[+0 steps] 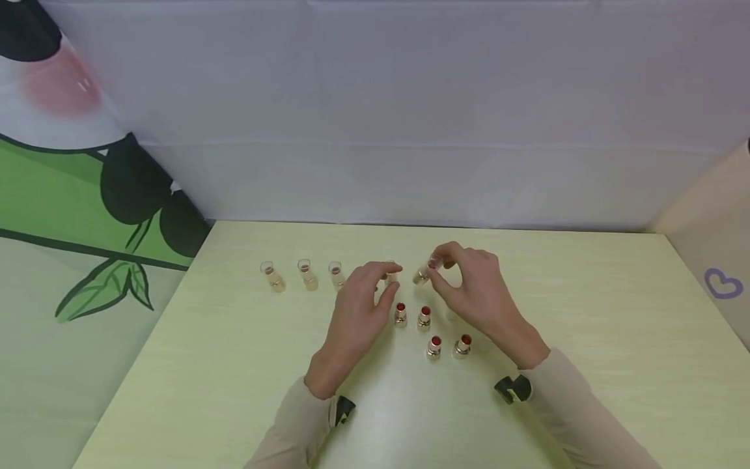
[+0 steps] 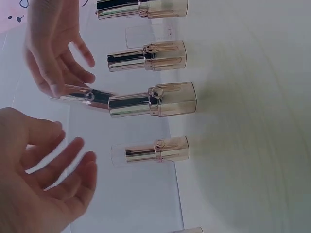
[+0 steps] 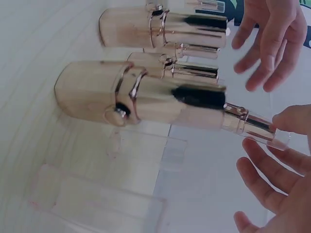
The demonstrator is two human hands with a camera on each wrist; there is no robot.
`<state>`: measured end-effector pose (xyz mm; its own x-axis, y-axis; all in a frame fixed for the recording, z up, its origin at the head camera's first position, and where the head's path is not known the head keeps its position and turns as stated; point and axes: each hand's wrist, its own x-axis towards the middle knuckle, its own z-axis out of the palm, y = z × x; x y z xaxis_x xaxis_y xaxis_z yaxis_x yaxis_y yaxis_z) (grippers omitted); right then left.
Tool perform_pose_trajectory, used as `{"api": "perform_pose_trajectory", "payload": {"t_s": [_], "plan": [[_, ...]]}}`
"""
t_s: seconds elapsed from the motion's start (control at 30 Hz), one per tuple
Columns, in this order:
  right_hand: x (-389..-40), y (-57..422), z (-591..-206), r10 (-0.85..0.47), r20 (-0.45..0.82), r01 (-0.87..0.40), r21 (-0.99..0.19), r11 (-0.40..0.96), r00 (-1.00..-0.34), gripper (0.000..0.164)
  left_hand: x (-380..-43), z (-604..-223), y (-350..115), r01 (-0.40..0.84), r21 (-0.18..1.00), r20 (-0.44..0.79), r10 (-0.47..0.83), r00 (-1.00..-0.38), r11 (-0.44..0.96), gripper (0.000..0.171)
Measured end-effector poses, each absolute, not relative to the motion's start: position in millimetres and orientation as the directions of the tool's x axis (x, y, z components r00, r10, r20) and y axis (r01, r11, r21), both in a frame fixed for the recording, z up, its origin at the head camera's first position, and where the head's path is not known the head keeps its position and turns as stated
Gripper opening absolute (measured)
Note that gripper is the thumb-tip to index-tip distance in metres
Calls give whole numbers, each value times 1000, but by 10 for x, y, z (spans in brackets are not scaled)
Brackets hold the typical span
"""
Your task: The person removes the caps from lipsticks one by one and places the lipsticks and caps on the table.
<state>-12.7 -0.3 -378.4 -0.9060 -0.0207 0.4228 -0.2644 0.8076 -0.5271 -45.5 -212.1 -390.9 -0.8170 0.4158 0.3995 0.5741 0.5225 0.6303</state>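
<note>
My right hand [image 1: 469,283] pinches a gold lipstick tube [image 1: 420,275] by its clear-capped upper end, between thumb and index finger. The tube leans toward the hand, as the right wrist view also shows. My left hand [image 1: 360,306] is beside a capped lipstick [image 1: 390,273], thumb and fingers parted around it in the head view. In the left wrist view those fingers [image 2: 73,160] are loosely bent with nothing between them, apart from the capped tube [image 2: 146,153]. Several uncapped lipsticks with red tops, among them the front one [image 1: 433,348], stand between my forearms.
To the left, three capped lipsticks [image 1: 307,275] stand in a row, the third partly behind my left hand. Clear caps [image 3: 97,199] stand on the pale wood table [image 1: 586,312] near the uncapped tubes. A white cloth wall [image 1: 410,176] rises behind the table.
</note>
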Motion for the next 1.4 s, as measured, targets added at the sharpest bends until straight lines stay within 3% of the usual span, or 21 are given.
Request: {"api": "perform_pose_trajectory", "payload": {"t_s": [0.17,0.37,0.6,0.97,1.23,1.4], "plan": [[-51,13,-3733,1,422,-269,-578,770,-906,18,-463,-3902,-2073,659,619,493,442,-749,427,32],[10,21,-3707,-7,441,-300,-597,744,-897,17,-467,-3917,-2004,699,600,507,492,-708,389,38],[83,24,-3711,-15,497,-352,-592,725,-868,20,-430,-3921,-1970,697,599,457,545,-703,396,41],[195,58,-3793,63,446,-329,-741,585,-893,26,-399,-3883,-1919,678,648,431,567,-702,347,34],[226,71,-3869,15,451,-428,-855,293,-892,32,-367,-3872,-1883,678,671,465,543,-700,300,30],[253,61,-3911,28,461,-443,-867,230,-887,37,-348,-3870,-1871,667,690,469,527,-709,283,28]]}}
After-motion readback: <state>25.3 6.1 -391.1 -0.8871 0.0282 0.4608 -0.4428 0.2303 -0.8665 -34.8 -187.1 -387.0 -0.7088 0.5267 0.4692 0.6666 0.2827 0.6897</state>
